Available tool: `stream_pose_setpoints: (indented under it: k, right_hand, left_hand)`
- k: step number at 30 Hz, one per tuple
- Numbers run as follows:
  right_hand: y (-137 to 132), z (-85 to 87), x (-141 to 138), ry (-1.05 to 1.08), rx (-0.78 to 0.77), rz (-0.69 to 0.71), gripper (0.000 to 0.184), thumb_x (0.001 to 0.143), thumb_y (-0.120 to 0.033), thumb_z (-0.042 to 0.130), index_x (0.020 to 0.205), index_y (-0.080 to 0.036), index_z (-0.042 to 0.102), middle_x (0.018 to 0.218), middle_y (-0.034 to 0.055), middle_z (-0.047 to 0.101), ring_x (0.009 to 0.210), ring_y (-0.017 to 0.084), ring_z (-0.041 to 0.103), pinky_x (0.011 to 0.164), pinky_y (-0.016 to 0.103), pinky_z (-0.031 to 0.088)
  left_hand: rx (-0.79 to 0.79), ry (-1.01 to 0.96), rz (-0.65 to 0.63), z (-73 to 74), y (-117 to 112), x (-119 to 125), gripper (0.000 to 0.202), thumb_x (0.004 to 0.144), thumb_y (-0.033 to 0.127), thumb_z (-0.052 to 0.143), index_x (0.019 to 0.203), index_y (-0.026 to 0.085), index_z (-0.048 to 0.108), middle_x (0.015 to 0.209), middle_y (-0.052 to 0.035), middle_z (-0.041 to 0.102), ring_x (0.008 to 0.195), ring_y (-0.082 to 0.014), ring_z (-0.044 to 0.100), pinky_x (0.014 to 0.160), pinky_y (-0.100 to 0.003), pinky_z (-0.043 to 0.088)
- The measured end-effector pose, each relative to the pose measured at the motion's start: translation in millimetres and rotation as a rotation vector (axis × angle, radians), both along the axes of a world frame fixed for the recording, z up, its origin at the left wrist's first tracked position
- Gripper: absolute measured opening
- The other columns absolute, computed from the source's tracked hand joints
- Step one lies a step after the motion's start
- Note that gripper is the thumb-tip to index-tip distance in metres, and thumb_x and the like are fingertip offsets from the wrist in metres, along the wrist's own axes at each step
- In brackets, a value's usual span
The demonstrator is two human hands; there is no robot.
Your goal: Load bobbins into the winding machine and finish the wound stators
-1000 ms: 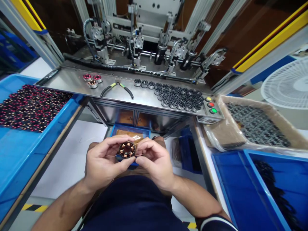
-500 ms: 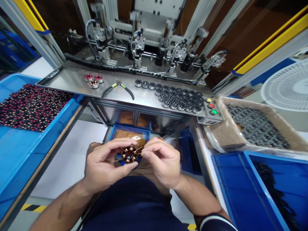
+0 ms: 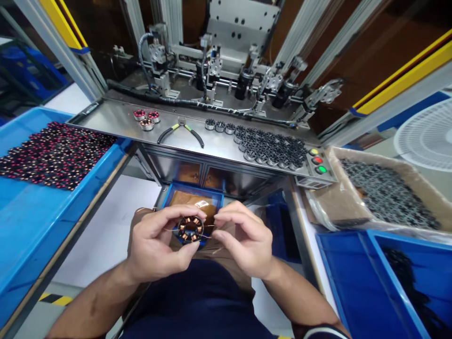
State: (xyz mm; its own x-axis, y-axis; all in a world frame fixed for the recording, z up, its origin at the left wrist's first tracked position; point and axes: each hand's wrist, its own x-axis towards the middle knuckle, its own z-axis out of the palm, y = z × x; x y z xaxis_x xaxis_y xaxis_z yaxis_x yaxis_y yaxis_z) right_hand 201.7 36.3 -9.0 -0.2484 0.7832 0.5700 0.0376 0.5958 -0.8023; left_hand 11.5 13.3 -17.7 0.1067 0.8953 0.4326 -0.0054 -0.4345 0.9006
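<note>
Left hand point(image 3: 155, 242) pinches the copper-wound ring point(image 3: 191, 221) just beside the right hand point(image 3: 250, 241), whose grip is unclear.

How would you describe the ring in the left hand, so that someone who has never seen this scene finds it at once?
Find the long metal ledge, then look below it in the picture to the left hand. It holds a small dark ring. Copper coils line it and thin wires stick out, unlike the plain black rings crowded on the ledge.
</note>
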Motion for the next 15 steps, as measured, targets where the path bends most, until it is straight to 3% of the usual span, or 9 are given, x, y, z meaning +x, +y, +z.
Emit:
stream_pose_setpoints:
  k: [6,15]
  right_hand:
    - [-2.8,6.0,-5.7,-0.009,0.082,-0.013,0.014,0.078,-0.002,0.068,0.088,-0.013,0.070,0.074,0.0060,0.066,0.069,0.014,0.061,0.064,0.030,0.050]
    - [-19.1,5.8,-19.0,0.097,0.137,-0.080,0.023,0.078,-0.003,0.065,0.095,-0.017,0.070,0.073,0.0054,0.067,0.065,0.016,0.063,0.060,0.032,0.054]
  left_hand:
    - [-0.027,-0.003,-0.013,0.5,-0.8,1.0,0.054,0.068,-0.001,0.070,0.116,0.023,0.064,0.105,-0.0040,0.072,0.096,-0.0174,0.069,0.090,-0.026,0.056]
    - [0.063,0.092,0.179,-6.9,-5.7,5.2,0.059,0.063,0.002,0.075,0.118,0.022,0.065,0.107,-0.0052,0.073,0.096,-0.0209,0.070,0.088,-0.030,0.058]
